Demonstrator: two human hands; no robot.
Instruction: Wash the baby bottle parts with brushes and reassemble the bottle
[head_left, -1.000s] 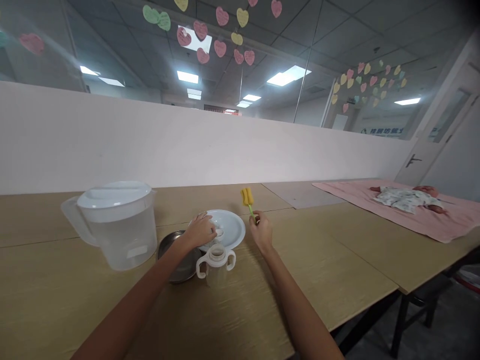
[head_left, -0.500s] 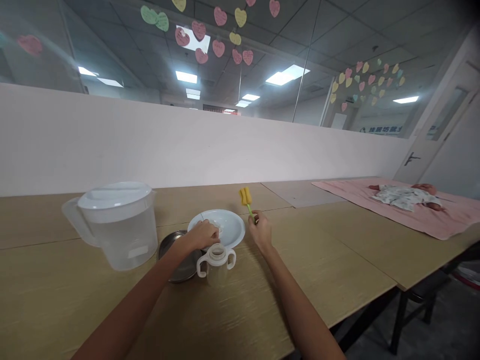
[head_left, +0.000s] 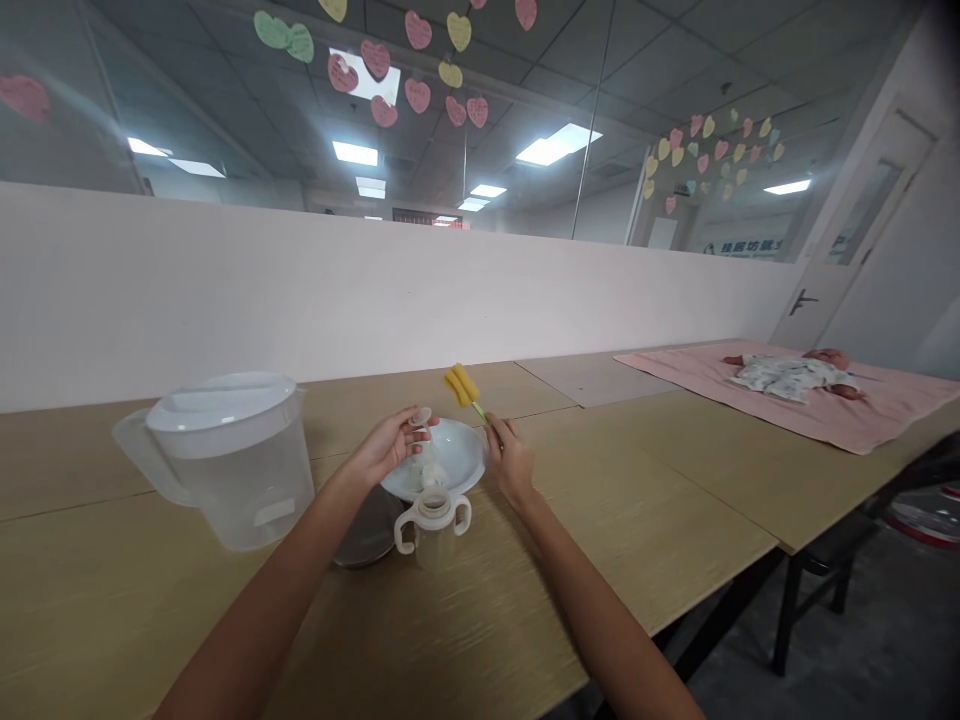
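Raised over the white bowl (head_left: 471, 468), my left hand (head_left: 391, 443) pinches a small translucent ring-shaped bottle part (head_left: 421, 415) between thumb and fingers. Its exact kind is too small to make out. My right hand (head_left: 511, 460) is closed around the green handle of a bottle brush (head_left: 462, 384), whose yellow sponge head points up and to the left. Other small whitish parts (head_left: 430, 474) lie in the bowl. Just in front of it stands a clear baby bottle (head_left: 434, 528) with two white handles and an uncovered mouth.
A large lidded plastic pitcher (head_left: 232, 460) stands on the left of the wooden table (head_left: 645, 540). A round metal dish (head_left: 366, 535) sits partly behind my left forearm. At the far right, a baby-like figure (head_left: 795, 376) in patterned clothing lies on a pink cloth (head_left: 675, 372).
My left hand has lifted out of the bowl with the small ring-shaped part. My right hand has brought the brush left, tilting its head toward the left hand. The view has shifted slightly.
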